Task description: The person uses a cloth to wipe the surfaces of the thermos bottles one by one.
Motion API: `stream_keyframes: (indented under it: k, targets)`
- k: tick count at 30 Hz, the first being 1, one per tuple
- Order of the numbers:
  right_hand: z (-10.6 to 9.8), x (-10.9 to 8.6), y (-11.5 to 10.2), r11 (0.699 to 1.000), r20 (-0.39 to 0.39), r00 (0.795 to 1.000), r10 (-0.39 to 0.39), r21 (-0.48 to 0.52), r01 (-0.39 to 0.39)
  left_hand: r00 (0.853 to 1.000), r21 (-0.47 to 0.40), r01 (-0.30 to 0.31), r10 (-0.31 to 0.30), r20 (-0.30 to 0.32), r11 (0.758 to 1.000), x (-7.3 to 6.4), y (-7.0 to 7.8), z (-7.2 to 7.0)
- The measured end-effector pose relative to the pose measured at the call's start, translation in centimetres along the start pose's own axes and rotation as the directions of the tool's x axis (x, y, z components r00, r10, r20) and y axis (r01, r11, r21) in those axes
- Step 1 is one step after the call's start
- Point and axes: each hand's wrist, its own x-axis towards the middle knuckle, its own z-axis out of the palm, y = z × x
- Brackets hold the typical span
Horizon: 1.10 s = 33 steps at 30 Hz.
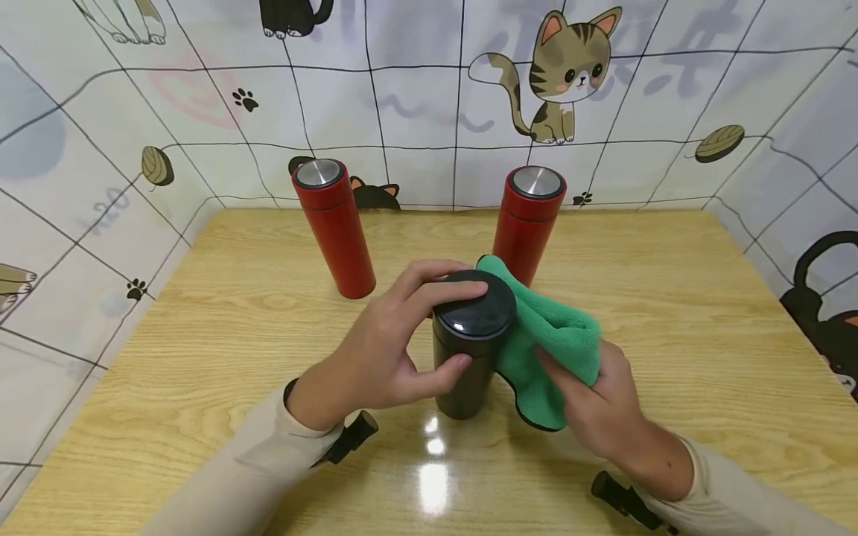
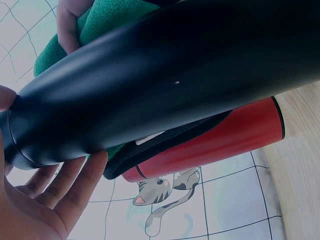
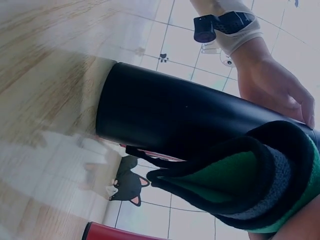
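A black thermos bottle [image 1: 464,372] stands upright on the wooden table in front of me. My left hand [image 1: 392,339] grips it near the top, thumb on the near side and index finger across the dark lid [image 1: 485,313]. In my right hand [image 1: 599,406] is a folded green cloth [image 1: 543,387] with black edging, held against the bottle's right side. The left wrist view shows the bottle's smooth body [image 2: 150,85] with the left fingers [image 2: 82,185] around its lid end. Seen from the right wrist, the cloth's folds [image 3: 225,185] lie along the bottle [image 3: 165,110].
Two red thermos bottles with silver-topped lids stand farther back, one at left [image 1: 338,238] and one at right [image 1: 529,223], the latter partly behind the cloth. White panels [image 1: 415,97] with cat drawings and grid lines enclose the wooden table [image 1: 234,313] at the back and sides.
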Motion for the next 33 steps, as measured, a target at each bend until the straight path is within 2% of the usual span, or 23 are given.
stream_keyframes:
  k: [2, 8, 15, 23, 27, 30, 33]
  targets:
    - [-0.04, 0.03, 0.08, 1.0, 0.004, 1.0, -0.02, 0.011, 0.02, 1.0, 0.01, -0.001, 0.001, 0.003, 1.0, 0.03, 0.03, 0.03]
    - [-0.08, 0.23, 0.16, 1.0, 0.064, 0.998, -0.002, 0.021, 0.001, 1.0, 0.029, -0.021, 0.021, -0.008, 0.999, 0.15, -0.05, 0.13]
    - [-0.27, -0.01, 0.0, 1.0, 0.032, 0.999, -0.012, -0.005, 0.012, 0.999, 0.025, -0.042, 0.042, -0.012, 0.999, 0.16, -0.13, 0.22]
    - [-0.04, 0.1, 0.27, 1.0, 0.089, 0.996, -0.001, 0.017, -0.001, 1.0, -0.004, -0.025, 0.025, 0.012, 1.0, 0.02, -0.03, -0.03]
    - [0.03, 0.09, 0.16, 0.999, 0.047, 0.999, -0.01, -0.034, 0.011, 0.999, -0.009, -0.029, 0.029, 0.015, 1.0, 0.17, 0.02, -0.1]
    - [-0.03, 0.0, 0.19, 0.999, 0.005, 0.999, -0.034, -0.017, 0.034, 0.999, -0.01, -0.03, 0.03, 0.018, 1.0, 0.22, 0.02, -0.13]
    - [-0.08, -0.08, 0.16, 0.999, 0.0, 0.999, -0.044, 0.029, 0.044, 0.999, -0.007, -0.023, 0.023, 0.022, 1.0, 0.16, -0.03, -0.12]
